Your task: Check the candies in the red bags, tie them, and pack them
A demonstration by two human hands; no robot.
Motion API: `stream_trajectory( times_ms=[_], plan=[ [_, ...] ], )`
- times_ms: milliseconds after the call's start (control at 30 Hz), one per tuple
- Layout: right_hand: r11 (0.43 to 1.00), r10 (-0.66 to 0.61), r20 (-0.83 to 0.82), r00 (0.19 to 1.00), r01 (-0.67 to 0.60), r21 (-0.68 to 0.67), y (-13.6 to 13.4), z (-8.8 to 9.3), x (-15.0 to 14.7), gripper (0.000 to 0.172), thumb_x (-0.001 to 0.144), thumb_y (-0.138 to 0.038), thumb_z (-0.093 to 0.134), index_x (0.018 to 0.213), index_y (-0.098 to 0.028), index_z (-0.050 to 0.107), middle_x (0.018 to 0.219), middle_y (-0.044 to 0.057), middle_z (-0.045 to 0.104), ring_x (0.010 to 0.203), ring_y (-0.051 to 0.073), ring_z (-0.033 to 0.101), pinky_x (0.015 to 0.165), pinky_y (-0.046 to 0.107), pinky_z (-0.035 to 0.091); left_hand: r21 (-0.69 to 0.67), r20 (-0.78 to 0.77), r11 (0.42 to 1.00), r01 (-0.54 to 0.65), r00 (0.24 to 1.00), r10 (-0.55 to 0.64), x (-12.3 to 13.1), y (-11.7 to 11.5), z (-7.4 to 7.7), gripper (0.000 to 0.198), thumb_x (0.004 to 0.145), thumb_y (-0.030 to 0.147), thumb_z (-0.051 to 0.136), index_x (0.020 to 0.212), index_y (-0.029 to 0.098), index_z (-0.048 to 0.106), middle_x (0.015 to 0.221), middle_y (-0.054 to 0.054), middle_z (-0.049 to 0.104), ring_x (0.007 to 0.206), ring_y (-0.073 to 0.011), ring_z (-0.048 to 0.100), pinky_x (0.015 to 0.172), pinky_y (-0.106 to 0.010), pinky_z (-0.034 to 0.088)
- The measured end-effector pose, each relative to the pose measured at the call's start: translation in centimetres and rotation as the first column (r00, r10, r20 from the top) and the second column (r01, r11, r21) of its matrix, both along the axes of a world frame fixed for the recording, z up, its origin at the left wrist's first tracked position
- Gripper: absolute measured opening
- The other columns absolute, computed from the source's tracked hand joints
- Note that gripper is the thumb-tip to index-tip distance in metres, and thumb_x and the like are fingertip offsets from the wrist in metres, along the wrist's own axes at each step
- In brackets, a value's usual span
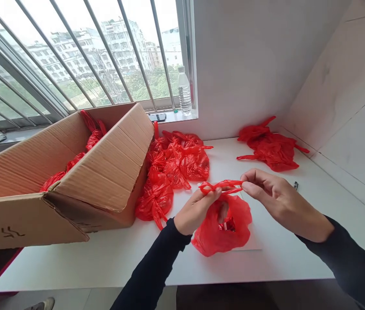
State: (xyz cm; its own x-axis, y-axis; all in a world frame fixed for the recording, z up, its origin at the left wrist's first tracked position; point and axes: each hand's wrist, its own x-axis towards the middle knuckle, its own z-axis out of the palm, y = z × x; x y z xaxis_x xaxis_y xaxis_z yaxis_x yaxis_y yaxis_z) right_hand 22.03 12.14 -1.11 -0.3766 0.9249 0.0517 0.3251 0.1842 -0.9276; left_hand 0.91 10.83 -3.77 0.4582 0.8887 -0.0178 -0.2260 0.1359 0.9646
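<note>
A red plastic bag with something inside rests on the white table in front of me. My left hand pinches the bag's twisted handles from the left. My right hand pinches the same handles from the right. Both hands are closed on the handles, which are stretched between them just above the bag.
An open cardboard box on its side at left holds more red bags. A heap of tied red bags lies beside it, another heap at the back right. A water bottle and a phone sit on the windowsill.
</note>
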Motion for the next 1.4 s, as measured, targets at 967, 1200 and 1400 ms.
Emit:
stream_trajectory(
  times_ms=[967, 1200, 1400],
  plan=[
    [0.881, 0.451, -0.153, 0.879, -0.467, -0.083, 2.8, -4.8, -2.2, 0.035, 0.1, -0.051, 0.05, 0.1, -0.018, 0.063, 0.082, -0.001, 0.058, 0.072, 0.013, 0.052, 0.069, 0.029, 0.046, 0.904, -0.382, 0.418, 0.092, 0.612, 0.692, -0.1, -1.7, -3.2, 0.054, 0.095, 0.001, 0.041, 0.143, 0.023, 0.052, 0.129, -0.015, 0.064, 0.116, -0.0221, 0.063, 0.091, -0.034, 0.054],
    [0.986, 0.027, 0.281, 0.959, -0.072, 0.152, 0.6, -4.6, 1.8, 0.021, 0.097, -0.047, 0.055, 0.095, -0.027, 0.063, 0.112, 0.003, 0.066, 0.088, 0.019, 0.062, 0.054, 0.027, 0.041, 0.767, -0.543, 0.641, -0.017, 0.515, 0.663, -3.9, -3.8, -4.8, 0.049, 0.098, 0.019, 0.051, 0.146, 0.026, 0.052, 0.135, -0.013, 0.065, 0.121, -0.0285, 0.058, 0.103, -0.048, 0.045],
    [0.981, 0.182, 0.326, 0.927, -0.196, 0.008, -1.2, -8.0, 3.2, 0.026, 0.096, -0.05, 0.054, 0.088, -0.026, 0.06, 0.128, 0.006, 0.062, 0.104, 0.023, 0.065, 0.068, 0.031, 0.055, 0.409, -0.574, 0.803, -0.433, 0.562, 0.595, -5.6, -6.4, -6.9, 0.047, 0.105, 0.041, 0.034, 0.133, 0.015, 0.062, 0.06, -0.002, 0.064, 0.053, -0.0172, 0.06, 0.058, -0.031, 0.054]
  ],
)
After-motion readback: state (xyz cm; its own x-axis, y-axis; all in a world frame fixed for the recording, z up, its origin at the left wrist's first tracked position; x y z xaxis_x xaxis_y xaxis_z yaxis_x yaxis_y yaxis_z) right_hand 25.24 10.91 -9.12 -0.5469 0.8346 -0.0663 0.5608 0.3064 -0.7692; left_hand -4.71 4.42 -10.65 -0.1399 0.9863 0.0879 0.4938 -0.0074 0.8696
